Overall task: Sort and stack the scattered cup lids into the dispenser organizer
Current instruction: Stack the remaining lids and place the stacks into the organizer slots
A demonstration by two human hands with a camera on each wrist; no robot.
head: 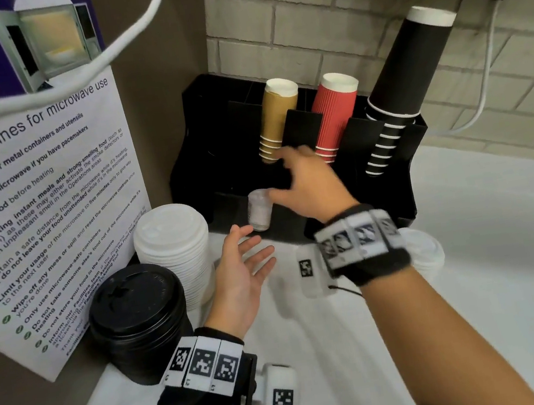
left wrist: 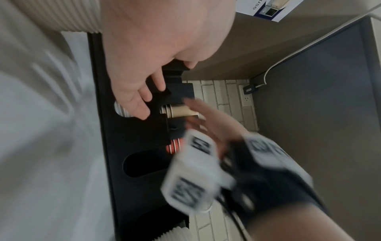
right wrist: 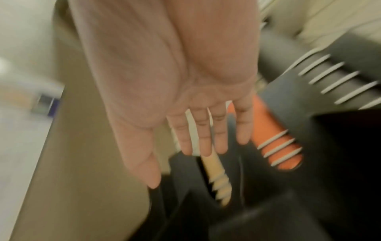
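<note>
- One black dispenser organizer (head: 407,202) stands on the white counter (head: 494,272) against the tiled wall, at 12 o'clock from the person.
- It holds three cup stacks, upside down and tilted: one tan (head: 276,121), one red (head: 333,119) at 3 o'clock of the tan, and one black (head: 404,84) further towards 3 o'clock.
- One short stack of white lids (head: 259,208) sits in a front slot of the organizer, at 6 o'clock of the tan cups.
- Three more groups of lids lie outside it: one tall white lid stack (head: 176,254) and one black lid stack (head: 138,322), touching each other at 9 o'clock of the hands, and a few white lids (head: 425,249) on the counter at 3 o'clock of the right wrist, partly hidden; their number cannot be told.
- The right hand (head: 311,185) is in front of the organizer with straight, spread fingers, blurred and holding nothing; its thumb is just beside the slotted lids, and whether it touches them cannot be told.
- The left hand (head: 238,276) is over the counter, palm turned inward, fingers loose and empty, just at 6 o'clock of the slotted lids.
- One microwave guidelines poster (head: 40,201) stands at 10 o'clock.
</note>
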